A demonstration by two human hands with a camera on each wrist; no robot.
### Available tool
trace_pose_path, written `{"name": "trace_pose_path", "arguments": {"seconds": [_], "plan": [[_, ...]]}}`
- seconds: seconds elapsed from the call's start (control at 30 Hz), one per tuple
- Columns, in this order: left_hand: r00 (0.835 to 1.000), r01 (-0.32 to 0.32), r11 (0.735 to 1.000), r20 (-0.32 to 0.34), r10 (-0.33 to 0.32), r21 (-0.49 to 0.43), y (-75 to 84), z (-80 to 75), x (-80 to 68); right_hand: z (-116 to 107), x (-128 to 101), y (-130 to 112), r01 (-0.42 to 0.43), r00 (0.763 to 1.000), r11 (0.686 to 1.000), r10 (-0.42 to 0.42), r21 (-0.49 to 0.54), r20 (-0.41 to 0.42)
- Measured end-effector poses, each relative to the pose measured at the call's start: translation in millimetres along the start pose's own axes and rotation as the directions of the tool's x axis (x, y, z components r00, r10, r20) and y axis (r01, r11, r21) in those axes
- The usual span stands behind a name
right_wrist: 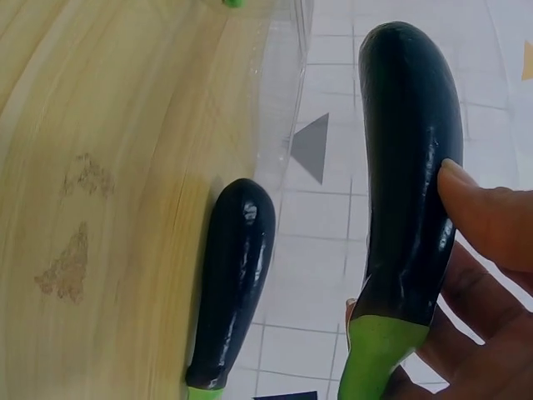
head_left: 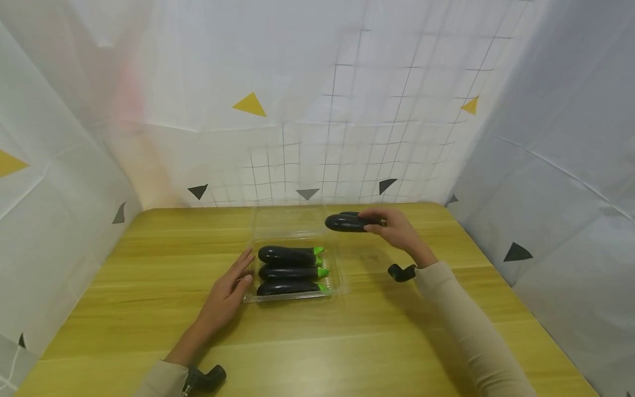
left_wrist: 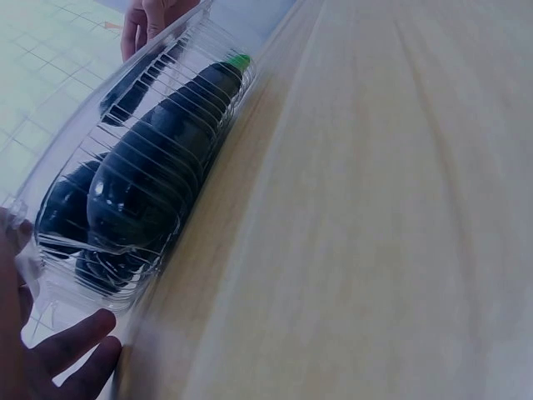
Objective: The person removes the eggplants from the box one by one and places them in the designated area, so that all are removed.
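My right hand (head_left: 394,227) pinches a dark purple eggplant (right_wrist: 410,175) near its green stem end, thumb on one side and fingers on the other. It is raised above the table, to the right of a clear plastic clamshell box (head_left: 338,278). Behind it, a second eggplant (right_wrist: 236,279) lies on the table. Several eggplants (head_left: 288,273) lie side by side in the box, green stems to the right. At the box's left side, my left hand (head_left: 225,295) rests with fingers extended, its fingertips right at the wall. The left wrist view shows these fingers (left_wrist: 79,350) by the box's end.
The box's transparent lid (head_left: 290,221) stands folded back toward the rear of the wooden table (head_left: 297,342). White sheets (head_left: 208,149) with grid lines and coloured triangles enclose the table at the back and sides. Each wrist carries a black device (head_left: 401,272).
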State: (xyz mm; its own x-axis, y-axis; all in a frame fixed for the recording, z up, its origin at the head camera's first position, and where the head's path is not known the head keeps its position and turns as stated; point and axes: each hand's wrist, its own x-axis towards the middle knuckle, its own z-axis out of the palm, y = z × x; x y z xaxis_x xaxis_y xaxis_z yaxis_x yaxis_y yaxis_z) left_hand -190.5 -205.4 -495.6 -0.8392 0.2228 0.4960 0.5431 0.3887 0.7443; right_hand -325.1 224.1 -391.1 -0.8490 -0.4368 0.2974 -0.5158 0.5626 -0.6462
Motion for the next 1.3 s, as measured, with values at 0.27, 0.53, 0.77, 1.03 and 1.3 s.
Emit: {"name": "trace_pose_path", "arguments": {"seconds": [0.27,0.53,0.77,1.03,1.3], "plan": [[1.000,-0.003,1.000,0.005,0.003,0.004,0.1,0.3,0.0,-1.5,4.2,8.1,-0.004,1.000,1.000,0.004,-0.007,-0.010],[1.000,0.006,1.000,0.013,-0.007,0.015,2.0,-0.1,-0.7,-2.5,9.5,18.8,0.001,1.000,1.000,-0.001,-0.009,-0.006],[1.000,0.006,1.000,0.014,-0.006,0.014,3.2,-0.3,-0.6,-2.8,13.9,27.4,-0.011,1.000,1.000,0.011,-0.004,-0.002],[1.000,0.009,1.000,0.012,-0.009,0.023,2.1,0.5,-2.1,-0.7,15.6,41.5,-0.022,1.000,1.000,0.022,-0.012,-0.008],[1.000,0.011,1.000,0.009,-0.011,-0.020,3.5,0.2,-1.7,4.3,20.5,53.5,-0.004,1.000,1.000,0.004,-0.011,-0.010]]}}
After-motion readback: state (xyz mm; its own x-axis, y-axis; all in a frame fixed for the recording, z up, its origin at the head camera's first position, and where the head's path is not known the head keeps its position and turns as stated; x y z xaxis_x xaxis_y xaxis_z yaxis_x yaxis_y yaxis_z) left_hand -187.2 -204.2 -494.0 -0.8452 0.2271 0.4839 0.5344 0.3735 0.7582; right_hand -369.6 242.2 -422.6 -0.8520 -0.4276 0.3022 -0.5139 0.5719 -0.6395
